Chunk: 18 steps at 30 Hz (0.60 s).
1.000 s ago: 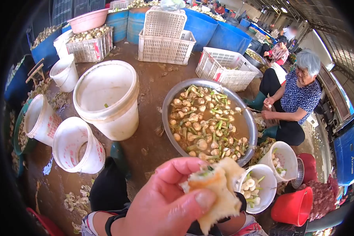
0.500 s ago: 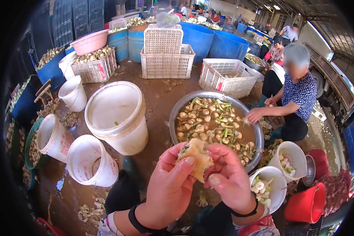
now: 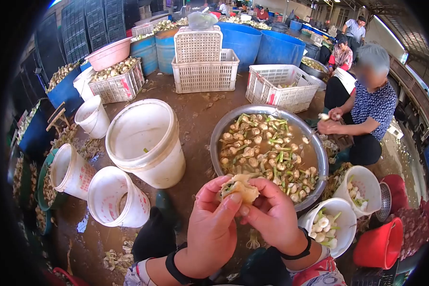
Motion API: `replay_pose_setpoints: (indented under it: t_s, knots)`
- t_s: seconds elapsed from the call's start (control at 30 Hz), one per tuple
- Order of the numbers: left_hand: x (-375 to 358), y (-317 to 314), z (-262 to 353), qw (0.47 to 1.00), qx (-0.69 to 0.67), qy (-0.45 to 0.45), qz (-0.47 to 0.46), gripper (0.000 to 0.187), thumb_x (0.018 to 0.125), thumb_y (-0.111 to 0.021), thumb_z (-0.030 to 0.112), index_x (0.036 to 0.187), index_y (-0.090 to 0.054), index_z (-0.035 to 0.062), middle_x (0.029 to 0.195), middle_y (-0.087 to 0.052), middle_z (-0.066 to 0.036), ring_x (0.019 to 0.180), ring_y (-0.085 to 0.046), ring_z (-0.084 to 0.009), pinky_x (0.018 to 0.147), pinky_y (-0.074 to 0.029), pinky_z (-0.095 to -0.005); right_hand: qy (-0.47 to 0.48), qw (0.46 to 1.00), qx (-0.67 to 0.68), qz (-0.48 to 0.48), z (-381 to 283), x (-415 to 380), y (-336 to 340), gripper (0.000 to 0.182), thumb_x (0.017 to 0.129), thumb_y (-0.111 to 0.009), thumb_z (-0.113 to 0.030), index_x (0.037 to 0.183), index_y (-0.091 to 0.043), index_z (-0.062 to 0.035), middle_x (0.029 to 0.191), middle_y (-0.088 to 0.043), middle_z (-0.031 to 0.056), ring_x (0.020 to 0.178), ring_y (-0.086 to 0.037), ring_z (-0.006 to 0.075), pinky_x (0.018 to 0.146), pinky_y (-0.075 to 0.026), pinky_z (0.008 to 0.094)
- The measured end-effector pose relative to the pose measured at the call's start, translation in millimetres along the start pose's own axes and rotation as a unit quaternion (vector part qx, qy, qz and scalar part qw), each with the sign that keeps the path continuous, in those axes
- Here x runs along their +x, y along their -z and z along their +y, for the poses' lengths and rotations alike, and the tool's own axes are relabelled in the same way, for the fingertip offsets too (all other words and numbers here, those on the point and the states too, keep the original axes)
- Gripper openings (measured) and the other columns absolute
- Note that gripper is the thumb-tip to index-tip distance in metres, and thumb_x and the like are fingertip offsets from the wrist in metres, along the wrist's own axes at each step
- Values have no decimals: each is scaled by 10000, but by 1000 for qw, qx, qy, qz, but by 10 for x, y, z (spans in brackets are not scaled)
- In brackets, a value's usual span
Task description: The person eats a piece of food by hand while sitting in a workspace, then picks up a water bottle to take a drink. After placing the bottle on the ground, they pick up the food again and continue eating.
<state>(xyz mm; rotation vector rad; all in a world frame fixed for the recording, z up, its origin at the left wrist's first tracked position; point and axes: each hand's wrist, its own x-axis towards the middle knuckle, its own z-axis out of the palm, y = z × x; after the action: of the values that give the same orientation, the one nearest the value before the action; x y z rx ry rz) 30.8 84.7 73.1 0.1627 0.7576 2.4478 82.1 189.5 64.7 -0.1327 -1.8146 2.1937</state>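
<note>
A piece of pale, bread-like food [image 3: 242, 188] with a torn edge and some greenish filling is held between my two hands, near the basin's lower rim. My left hand [image 3: 213, 224] pinches its left side between thumb and fingers. On its right side the thumb and fingers of my right hand [image 3: 274, 217] are closed on it. Beyond them stands a wide metal basin [image 3: 218, 125] of brownish water with many bulbs [image 3: 252, 151] and green stems in it.
White buckets [image 3: 145, 167] stand at the left, and two with peeled bulbs [image 3: 325, 229] at the right beside a red bucket [image 3: 377, 243]. A co-worker [image 3: 374, 107] sits right of the basin holding a bulb. Plastic crates [image 3: 205, 76] and blue barrels [image 3: 277, 47] stand behind.
The food now sits more compactly between my hands, which have drawn slightly closer together. The co-worker's hands have moved back from the basin. The view has shifted slightly.
</note>
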Motion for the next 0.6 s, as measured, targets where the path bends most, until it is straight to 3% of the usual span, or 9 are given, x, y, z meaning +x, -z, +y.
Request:
replay_pose_setpoints:
  t_s: [0.17, 0.3, 0.37, 0.6]
  knots:
    - [-40, -38, 22, 999, 33, 3, -6, 315, 810, -536, 4, 1105, -438, 56, 1004, -537, -63, 871, -518, -123, 688, -436, -259, 23, 998, 49, -14, 54, -9, 37, 349, 804, -573, -9, 1113, -412, 6, 1007, -539, 66, 871, -545, 95, 713, -468, 218]
    - [-72, -20, 18, 998, 53, 2, -27, 348, 794, -550, -11, 1113, -430, 56, 1037, -514, -57, 897, -521, -133, 706, -446, -263, 14, 996, 82, -25, 74, -19, 59, 340, 804, -573, -9, 1107, -417, -12, 1024, -535, 69, 875, -545, 98, 701, -473, 220]
    - [-120, -66, 15, 994, 99, -30, -25, 424, 777, -595, 71, 1159, -412, 57, 1079, -514, -84, 955, -515, -186, 780, -436, -315, 18, 991, 132, -29, 57, -37, 67, 338, 812, -554, 2, 1115, -408, -28, 1044, -529, 79, 881, -548, 112, 693, -478, 228]
    - [-91, 85, -24, 993, 91, -2, -79, 437, 758, -642, 107, 1143, -443, 50, 1067, -528, -80, 914, -520, -168, 706, -426, -293, 57, 967, 237, -66, 21, -63, 90, 345, 831, -514, 14, 1145, -385, -46, 1062, -519, 83, 880, -544, 122, 709, -481, 247]
